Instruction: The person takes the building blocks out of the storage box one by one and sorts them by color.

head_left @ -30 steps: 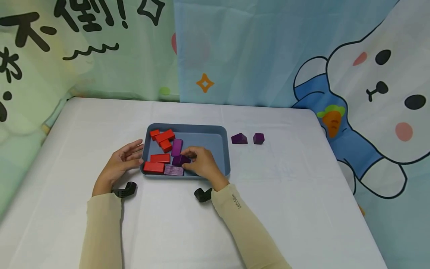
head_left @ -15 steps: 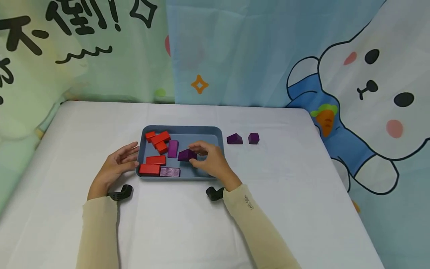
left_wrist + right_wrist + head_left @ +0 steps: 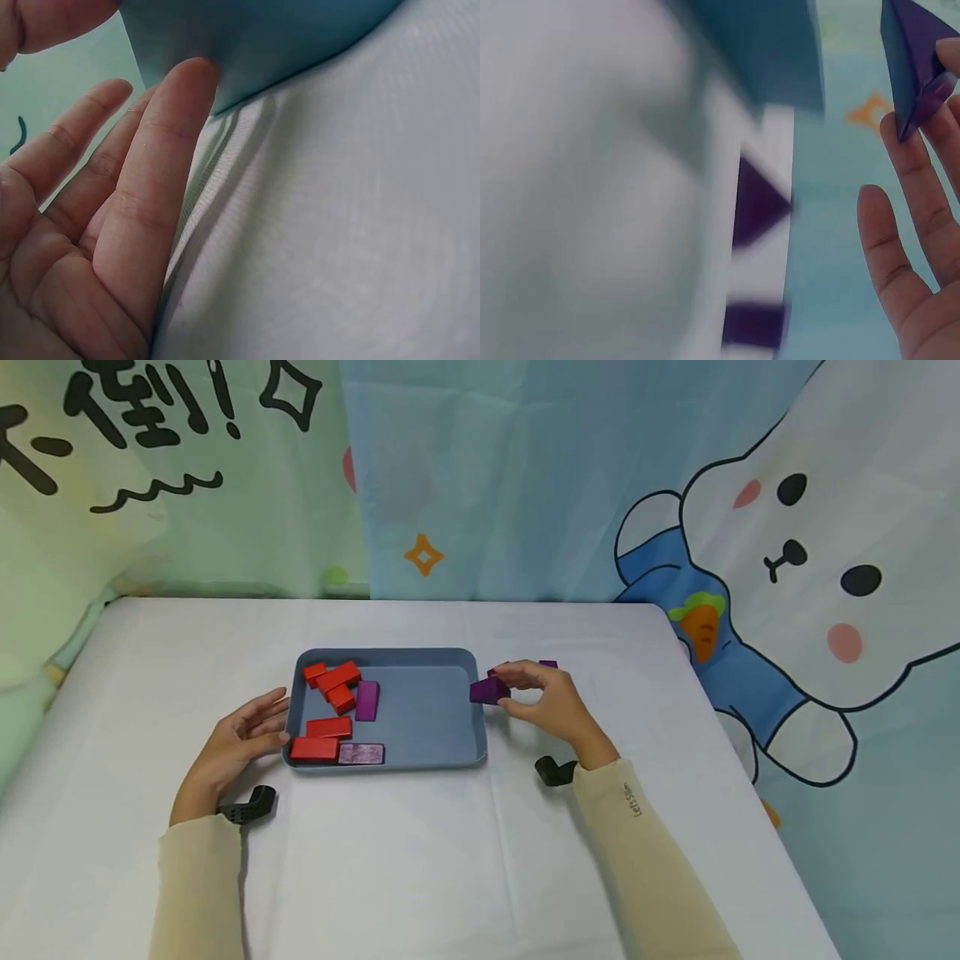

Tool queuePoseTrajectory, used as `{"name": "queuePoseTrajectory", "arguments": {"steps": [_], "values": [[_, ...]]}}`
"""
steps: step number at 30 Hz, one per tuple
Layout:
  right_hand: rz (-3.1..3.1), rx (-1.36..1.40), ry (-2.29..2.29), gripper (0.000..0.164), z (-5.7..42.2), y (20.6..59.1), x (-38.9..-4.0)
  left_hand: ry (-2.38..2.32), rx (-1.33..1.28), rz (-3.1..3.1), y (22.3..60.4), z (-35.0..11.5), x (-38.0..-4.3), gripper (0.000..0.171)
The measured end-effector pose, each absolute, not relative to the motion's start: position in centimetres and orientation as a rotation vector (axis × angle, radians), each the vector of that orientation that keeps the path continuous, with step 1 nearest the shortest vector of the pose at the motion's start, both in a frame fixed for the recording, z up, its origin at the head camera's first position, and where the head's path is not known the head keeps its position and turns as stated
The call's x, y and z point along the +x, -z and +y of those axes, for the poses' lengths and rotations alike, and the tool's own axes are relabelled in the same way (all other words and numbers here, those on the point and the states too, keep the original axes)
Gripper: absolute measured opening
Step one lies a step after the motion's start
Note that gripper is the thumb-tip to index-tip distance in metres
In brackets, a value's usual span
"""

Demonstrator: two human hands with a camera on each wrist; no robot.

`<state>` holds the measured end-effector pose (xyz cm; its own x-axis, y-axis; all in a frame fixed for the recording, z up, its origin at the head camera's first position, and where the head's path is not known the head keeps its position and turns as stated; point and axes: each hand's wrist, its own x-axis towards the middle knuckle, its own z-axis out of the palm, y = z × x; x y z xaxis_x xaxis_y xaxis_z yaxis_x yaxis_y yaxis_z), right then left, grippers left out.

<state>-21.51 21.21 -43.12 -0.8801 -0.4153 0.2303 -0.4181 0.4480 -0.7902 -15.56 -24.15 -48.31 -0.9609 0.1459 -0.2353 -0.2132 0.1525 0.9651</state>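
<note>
My right hand (image 3: 555, 706) pinches a dark purple wedge-shaped block (image 3: 489, 691) between thumb and fingertips, just past the right rim of the blue-grey tray (image 3: 431, 714). The right wrist view shows this block (image 3: 915, 60) raised, with two fingers (image 3: 885, 232) stretched out below it. At the tray's left side, my left hand (image 3: 234, 745) has its fingers extended along the outer wall and its thumb at the rim. Close up in the left wrist view, a fingertip (image 3: 196, 75) lies against the tray wall (image 3: 255, 45). Nothing is gripped there.
Inside the tray's left half lie several red blocks (image 3: 315, 749), an upright-lying purple block (image 3: 367, 701) and a pale mottled purple block (image 3: 362, 753). Right of the tray, a dark purple wedge (image 3: 757, 202) and a purple cube (image 3: 756, 324) sit on the white table, mostly behind my right hand in the head view.
My right hand has lifted the purple wedge-shaped block from among the others in the tray and carried it right, beyond the rim. The left hand stays at the tray's side.
</note>
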Motion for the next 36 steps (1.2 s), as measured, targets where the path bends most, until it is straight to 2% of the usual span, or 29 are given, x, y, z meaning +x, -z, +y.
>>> {"name": "queuePoseTrajectory", "arguments": {"steps": [16, 23, 36], "values": [[-3.043, 0.371, -1.126, 0.047, 30.8, 42.1, -26.3, -1.871, -0.111, 2.150, 48.3, -24.7, -14.7, 0.082], [-3.169, 0.356, -1.062, 0.043, 32.3, 42.6, -27.4, -1.880, -0.088, 2.171, 48.5, -24.7, -14.6, 0.079], [-3.265, 0.282, -1.030, 0.050, 32.8, 43.4, -28.1, -1.886, -0.064, 2.182, 48.3, -24.0, -15.3, 0.079]]}}
